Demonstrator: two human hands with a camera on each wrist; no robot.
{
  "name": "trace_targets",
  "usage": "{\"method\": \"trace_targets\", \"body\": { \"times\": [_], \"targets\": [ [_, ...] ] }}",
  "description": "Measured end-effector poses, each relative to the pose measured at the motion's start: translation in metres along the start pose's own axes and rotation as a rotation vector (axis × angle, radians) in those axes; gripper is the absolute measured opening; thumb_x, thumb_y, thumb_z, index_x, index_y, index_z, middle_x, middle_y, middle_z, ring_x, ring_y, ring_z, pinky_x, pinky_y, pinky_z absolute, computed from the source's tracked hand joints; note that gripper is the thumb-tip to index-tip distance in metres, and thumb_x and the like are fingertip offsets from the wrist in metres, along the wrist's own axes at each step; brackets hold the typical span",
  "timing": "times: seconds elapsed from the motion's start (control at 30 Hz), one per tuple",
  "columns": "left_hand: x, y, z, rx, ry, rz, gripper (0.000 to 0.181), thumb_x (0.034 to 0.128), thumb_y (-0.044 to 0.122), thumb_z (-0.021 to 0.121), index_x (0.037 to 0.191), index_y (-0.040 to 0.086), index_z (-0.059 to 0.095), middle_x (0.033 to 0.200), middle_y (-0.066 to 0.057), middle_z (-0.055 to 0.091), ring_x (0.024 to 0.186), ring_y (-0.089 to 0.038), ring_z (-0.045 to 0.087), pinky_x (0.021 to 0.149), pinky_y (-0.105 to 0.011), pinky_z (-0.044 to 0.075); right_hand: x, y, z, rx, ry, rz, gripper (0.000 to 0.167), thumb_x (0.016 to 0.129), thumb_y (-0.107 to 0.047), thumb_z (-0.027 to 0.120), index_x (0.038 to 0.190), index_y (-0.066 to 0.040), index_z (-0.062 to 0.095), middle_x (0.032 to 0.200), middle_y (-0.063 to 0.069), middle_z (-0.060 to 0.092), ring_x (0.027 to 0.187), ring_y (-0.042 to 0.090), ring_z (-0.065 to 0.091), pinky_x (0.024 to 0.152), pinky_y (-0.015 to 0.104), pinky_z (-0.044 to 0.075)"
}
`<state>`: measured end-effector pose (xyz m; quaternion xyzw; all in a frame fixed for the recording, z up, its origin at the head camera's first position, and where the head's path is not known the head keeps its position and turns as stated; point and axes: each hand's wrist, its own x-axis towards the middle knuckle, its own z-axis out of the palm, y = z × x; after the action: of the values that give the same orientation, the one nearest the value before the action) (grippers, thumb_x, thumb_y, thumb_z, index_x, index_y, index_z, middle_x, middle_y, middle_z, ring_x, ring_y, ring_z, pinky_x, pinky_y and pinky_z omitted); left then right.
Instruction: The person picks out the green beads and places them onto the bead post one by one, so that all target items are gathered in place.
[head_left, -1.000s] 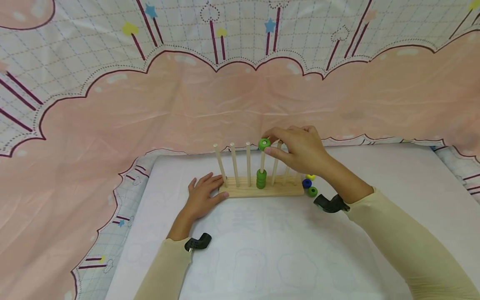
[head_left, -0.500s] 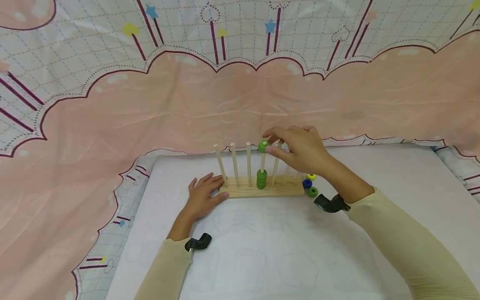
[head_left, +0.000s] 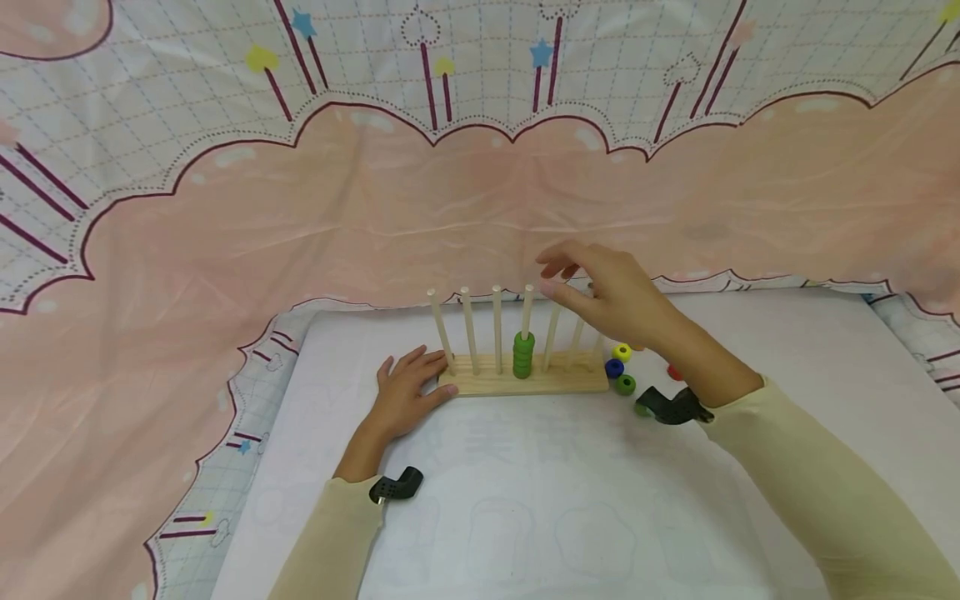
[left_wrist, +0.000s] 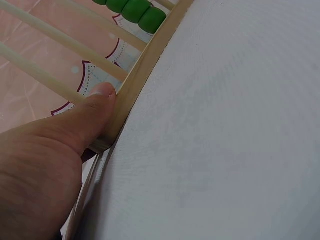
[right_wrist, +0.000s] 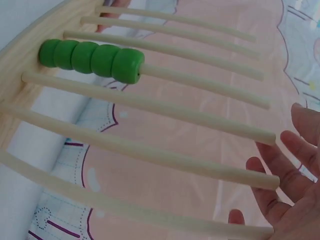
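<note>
A wooden peg rack (head_left: pixel 480 385) stands on the white table, with several upright rods along its base. Stacked low on its middle rod are several green beads (head_left: pixel 522 356), also large in the right wrist view (right_wrist: pixel 91 58). My left hand (head_left: pixel 408 392) holds the rack's left end, thumb at the front and fingers toward the back. In the left wrist view its thumb (left_wrist: pixel 100 100) presses on the base. My right hand (head_left: pixel 615 287) hovers at the rod tops, right of the middle rod, fingers relaxed and nothing between them.
Right of the rack lie loose beads: yellow (head_left: pixel 621 352), blue (head_left: pixel 614 368), green (head_left: pixel 626 384) and a red one (head_left: pixel 676 372) partly behind the right wrist. Another green bead is mostly hidden by the black wrist camera (head_left: pixel 672 406). A pink patterned cloth (head_left: pixel 450 208) hangs behind.
The green bead pinched at the top of the middle rod has been let go and sits on the stack. My right hand has moved slightly right, its fingers parted. The left hand stays put.
</note>
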<state>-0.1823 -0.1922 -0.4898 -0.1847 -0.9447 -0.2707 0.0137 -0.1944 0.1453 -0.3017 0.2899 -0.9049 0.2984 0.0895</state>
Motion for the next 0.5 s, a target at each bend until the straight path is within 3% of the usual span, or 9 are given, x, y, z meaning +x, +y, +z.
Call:
{"method": "trace_targets", "body": {
  "times": [0.17,0.37,0.5],
  "targets": [
    [0.000,0.000,-0.001,-0.002,0.000,-0.001,0.059,0.0955,0.045,0.069,0.145,0.016,0.059,0.155,-0.004,0.053,0.154,-0.032,0.031,0.118,-0.070,0.003,-0.007,0.008,-0.009,0.055,0.052,0.021,0.038,0.100,-0.027,0.068,0.135,-0.013,0.061,0.125,0.003,0.071,0.113,0.023,0.063,0.093,0.049,0.052],
    [0.000,0.001,-0.001,-0.005,0.003,-0.004,0.059,0.0956,0.045,0.069,0.145,0.015,0.059,0.155,-0.004,0.053,0.153,-0.033,0.031,0.119,-0.069,0.003,-0.025,0.029,-0.014,0.162,0.082,0.127,0.048,0.099,-0.028,0.070,0.142,-0.014,0.054,0.138,0.004,0.061,0.121,0.024,0.058,0.104,0.052,0.048],
    [-0.001,0.001,-0.001,-0.011,-0.001,-0.006,0.059,0.0956,0.045,0.069,0.145,0.015,0.059,0.155,-0.004,0.053,0.154,-0.033,0.031,0.119,-0.069,0.003,-0.042,0.045,-0.016,0.207,0.087,0.180,0.053,0.097,-0.027,0.071,0.144,-0.014,0.050,0.140,0.002,0.058,0.122,0.021,0.058,0.104,0.035,0.050]
  ]
}}
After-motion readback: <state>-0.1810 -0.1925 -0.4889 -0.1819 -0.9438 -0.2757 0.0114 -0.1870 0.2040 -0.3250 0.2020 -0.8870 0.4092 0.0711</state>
